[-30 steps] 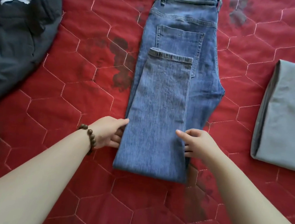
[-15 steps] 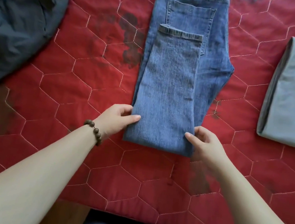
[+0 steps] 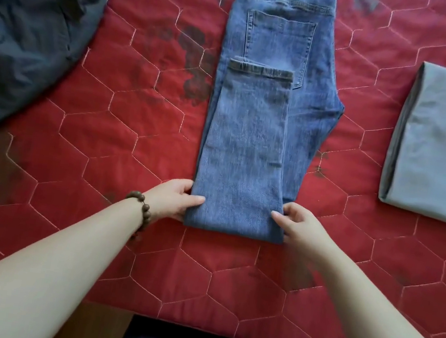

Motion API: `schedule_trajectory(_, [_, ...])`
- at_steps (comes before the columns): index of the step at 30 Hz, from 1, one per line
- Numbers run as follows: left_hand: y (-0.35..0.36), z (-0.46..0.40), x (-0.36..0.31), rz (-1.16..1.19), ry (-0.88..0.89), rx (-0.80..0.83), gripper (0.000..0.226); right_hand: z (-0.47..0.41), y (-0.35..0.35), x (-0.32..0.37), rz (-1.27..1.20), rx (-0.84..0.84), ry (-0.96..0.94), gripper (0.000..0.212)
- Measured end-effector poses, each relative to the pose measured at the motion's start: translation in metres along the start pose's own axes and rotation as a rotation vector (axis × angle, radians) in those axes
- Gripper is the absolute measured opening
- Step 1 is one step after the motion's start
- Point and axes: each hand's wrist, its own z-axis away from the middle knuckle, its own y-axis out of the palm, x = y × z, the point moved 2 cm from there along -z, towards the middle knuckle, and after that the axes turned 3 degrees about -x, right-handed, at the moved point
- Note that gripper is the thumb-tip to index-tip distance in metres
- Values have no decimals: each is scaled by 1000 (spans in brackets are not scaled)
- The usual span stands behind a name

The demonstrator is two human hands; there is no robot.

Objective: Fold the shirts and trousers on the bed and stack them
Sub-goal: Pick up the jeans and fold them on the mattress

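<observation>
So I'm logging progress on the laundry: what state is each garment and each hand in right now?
Blue jeans: folded once, hem on the back pocket, flat on the bed.
Grey garment: folded, lying apart at the right.
Dark shirt: unfolded, crumpled at the left.
Left hand: grips the left corner of the jeans' near fold.
Right hand: grips the right corner of that fold.

left hand point(image 3: 173, 200) | right hand point(image 3: 298, 222) | slid down jeans point(image 3: 250, 149) to folded end
</observation>
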Motion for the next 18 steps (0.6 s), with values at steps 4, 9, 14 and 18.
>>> schedule_trajectory(4, [-3, 1, 7, -50, 13, -63, 19, 5, 0, -9, 44, 8, -17, 20])
schedule_trajectory(9, [2, 6, 14, -50, 125, -184, 11, 4, 4, -14, -6, -62, -57, 19])
schedule_trajectory(14, [16, 6, 31, 156, -9, -193, 13, 8, 10, -29, 71, -102, -14, 24])
schedule_trajectory(18, [11, -5, 14, 185, 43, -231, 9, -1, 8, -16, 31, -113, -21, 29])
